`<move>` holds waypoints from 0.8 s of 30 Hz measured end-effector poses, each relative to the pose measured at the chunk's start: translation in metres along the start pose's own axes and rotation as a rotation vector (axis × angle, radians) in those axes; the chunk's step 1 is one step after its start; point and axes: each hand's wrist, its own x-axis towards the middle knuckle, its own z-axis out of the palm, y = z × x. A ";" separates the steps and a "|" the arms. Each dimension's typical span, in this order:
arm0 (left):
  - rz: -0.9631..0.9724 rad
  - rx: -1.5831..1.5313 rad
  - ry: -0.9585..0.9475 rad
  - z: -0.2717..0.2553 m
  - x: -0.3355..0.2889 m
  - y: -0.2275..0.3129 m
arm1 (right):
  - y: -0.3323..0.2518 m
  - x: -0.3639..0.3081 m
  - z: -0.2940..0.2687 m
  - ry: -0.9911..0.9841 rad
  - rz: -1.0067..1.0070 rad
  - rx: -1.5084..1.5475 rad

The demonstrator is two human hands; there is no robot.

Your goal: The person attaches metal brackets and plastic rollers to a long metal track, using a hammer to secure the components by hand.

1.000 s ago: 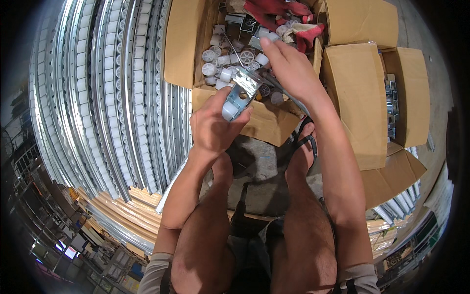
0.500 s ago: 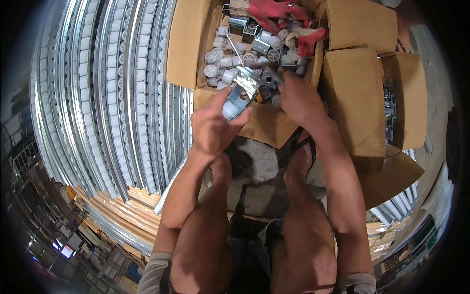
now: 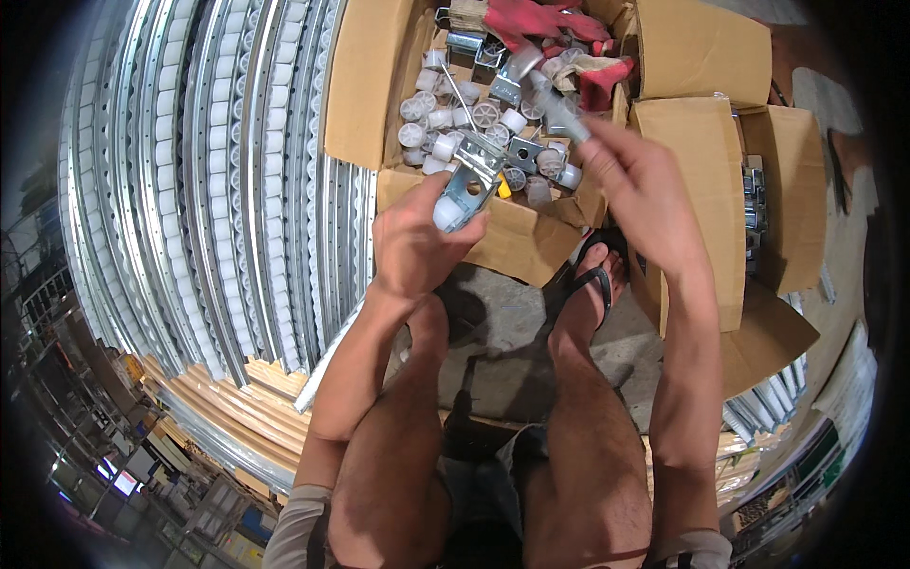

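Observation:
My left hand [image 3: 412, 232] is closed round a silvery metal bracket [image 3: 466, 194] with a round hole and a white plastic roller [image 3: 448, 211] at its lower end. A thin metal rod [image 3: 459, 93] slants up from beyond the bracket's upper end; whether it is joined to the bracket I cannot tell. To the right, my right hand [image 3: 645, 185] grips what looks like a hammer [image 3: 561, 112], smeared by motion, its head end up over the box. Below both lies an open cardboard box [image 3: 521, 237] holding white rollers [image 3: 413, 109] and loose brackets [image 3: 523, 152].
Red-and-white work gloves [image 3: 602, 81] lie at the box's far right. A second open carton [image 3: 692, 209] with metal brackets stands at right. Long roller tracks [image 3: 204, 190] fill the left side. My sandalled foot [image 3: 602, 275] is just below the box.
My right hand has moved up and right, lifting the hammer away from the bracket. My left hand and its bracket have barely moved.

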 end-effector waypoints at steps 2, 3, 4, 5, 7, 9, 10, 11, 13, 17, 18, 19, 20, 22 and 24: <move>0.009 -0.008 0.020 -0.001 0.001 0.002 | -0.006 0.003 -0.004 0.186 0.154 0.137; 0.014 -0.012 0.030 -0.002 0.001 0.002 | -0.001 0.005 -0.001 0.256 0.129 0.122; 0.006 -0.031 0.016 -0.001 0.002 0.000 | 0.000 0.004 -0.001 0.221 0.111 0.122; -0.002 -0.049 0.003 0.000 0.001 -0.004 | 0.001 0.002 0.000 0.185 0.093 0.123; -0.007 -0.052 -0.007 0.001 0.001 -0.005 | 0.002 0.001 0.003 0.150 0.100 0.125; -0.001 -0.019 0.000 0.000 0.002 -0.002 | 0.003 -0.001 0.009 0.150 0.152 0.128; 0.010 -0.020 0.007 0.000 0.002 -0.003 | 0.003 -0.002 0.009 0.112 0.141 0.129; 0.022 -0.022 0.014 0.000 0.002 -0.003 | 0.003 -0.004 0.009 0.074 0.131 0.131; 0.030 -0.033 0.017 0.000 0.002 -0.005 | 0.004 -0.006 0.008 -0.029 0.072 0.083; 0.034 -0.039 0.025 0.000 0.003 -0.006 | 0.003 -0.005 0.004 -0.069 0.088 0.082; 0.041 -0.032 0.033 0.000 0.003 -0.005 | 0.003 -0.004 0.003 -0.024 0.144 0.131; 0.033 -0.032 0.026 0.000 0.003 -0.005 | 0.004 -0.005 0.005 0.002 0.083 0.073; 0.025 -0.032 0.020 0.000 0.003 -0.005 | 0.006 -0.007 0.009 0.029 0.021 0.014; 0.026 -0.035 0.016 0.001 0.002 -0.007 | 0.004 -0.007 0.006 -0.012 -0.003 -0.050; 0.040 -0.041 0.021 0.001 0.000 -0.009 | -0.004 -0.004 -0.009 -0.147 0.073 -0.060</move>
